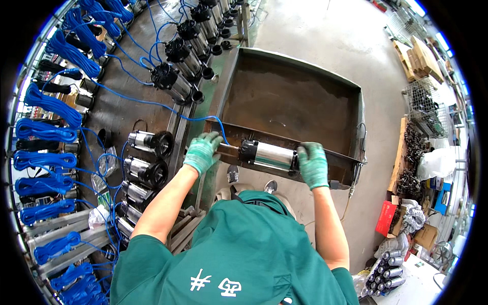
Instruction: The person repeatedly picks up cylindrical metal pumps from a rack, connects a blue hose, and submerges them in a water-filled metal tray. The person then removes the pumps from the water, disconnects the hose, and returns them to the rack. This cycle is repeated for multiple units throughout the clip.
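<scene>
A submersible pump (269, 155) with a shiny steel body and black ends lies on its side across the near ledge of a rusty water tank (351, 83). My right hand (313, 163), in a green knitted glove, holds its black right end. By the pump's left end my left hand (203, 152), gloved the same way, is closed round a short thin rod (229, 147) that points toward the pump. Its fingertips are partly hidden. A blue cable (152, 101) runs from near the pump's left end over to the bench.
Several upright pumps (173, 83) line the bench (132, 56) at the upper left; more lie on their sides (145, 172) below. Coiled blue cables (44, 160) fill the far left. Wire baskets (426, 107), a red box (386, 217) and steel cylinders (389, 274) stand at right.
</scene>
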A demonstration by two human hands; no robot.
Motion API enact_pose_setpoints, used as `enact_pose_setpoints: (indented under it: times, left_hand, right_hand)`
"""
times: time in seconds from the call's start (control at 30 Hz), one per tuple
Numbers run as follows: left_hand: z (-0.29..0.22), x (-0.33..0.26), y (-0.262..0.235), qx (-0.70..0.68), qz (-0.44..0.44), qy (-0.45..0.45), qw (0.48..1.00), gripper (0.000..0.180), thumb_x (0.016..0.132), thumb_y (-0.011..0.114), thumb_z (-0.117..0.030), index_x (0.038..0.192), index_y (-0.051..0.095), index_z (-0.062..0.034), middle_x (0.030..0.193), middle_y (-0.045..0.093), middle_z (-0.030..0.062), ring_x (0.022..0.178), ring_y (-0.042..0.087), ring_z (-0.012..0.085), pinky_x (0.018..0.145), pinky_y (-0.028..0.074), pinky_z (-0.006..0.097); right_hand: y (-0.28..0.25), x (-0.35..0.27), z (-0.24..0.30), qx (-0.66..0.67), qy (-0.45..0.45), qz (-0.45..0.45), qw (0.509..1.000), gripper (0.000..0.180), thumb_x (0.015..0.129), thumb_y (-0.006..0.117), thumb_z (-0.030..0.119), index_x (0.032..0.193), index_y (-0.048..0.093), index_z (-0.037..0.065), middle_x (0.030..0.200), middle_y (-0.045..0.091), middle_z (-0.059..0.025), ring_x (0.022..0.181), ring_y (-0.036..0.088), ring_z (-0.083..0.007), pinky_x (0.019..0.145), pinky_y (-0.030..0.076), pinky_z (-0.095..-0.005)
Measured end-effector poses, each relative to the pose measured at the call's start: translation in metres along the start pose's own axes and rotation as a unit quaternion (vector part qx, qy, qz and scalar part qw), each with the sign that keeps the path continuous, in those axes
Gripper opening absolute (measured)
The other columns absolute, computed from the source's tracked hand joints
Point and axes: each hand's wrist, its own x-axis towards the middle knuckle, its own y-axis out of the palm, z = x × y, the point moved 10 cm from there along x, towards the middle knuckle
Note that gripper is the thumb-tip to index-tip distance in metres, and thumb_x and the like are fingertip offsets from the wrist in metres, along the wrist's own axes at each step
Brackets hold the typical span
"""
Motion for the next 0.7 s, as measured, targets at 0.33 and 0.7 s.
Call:
enact_pose_setpoints:
  times: [0.33,0.7]
  left_hand:
    - [0.002,0.008,0.024,-0.04,-0.08,0.16,0.983,0.025,0.088,0.065,-0.014,0.112,0.07,-0.0111,0.124,0.069,0.0112,0.091,0.068,0.0318,0.077,0.058,0.045]
    - [0.06,0.033,0.096,-0.508,0.314,-0.132,0.791,0.04,0.105,0.066,-0.041,0.106,0.078,-0.0036,0.08,0.072,0.0043,0.067,0.07,0.0158,0.063,0.058,0.034]
  right_hand:
    - [0.036,-0.002,0.011,-0.159,0.051,0.022,0.986,0.014,0.08,0.07,0.014,0.091,0.078,0.012,0.108,0.072,-0.0138,0.109,0.064,-0.0366,0.099,0.053,-0.0461]
    - [0.038,-0.002,0.015,-0.174,0.057,0.006,0.983,0.014,0.083,0.068,0.014,0.091,0.079,0.012,0.103,0.074,-0.0115,0.106,0.066,-0.0352,0.097,0.054,-0.0442]
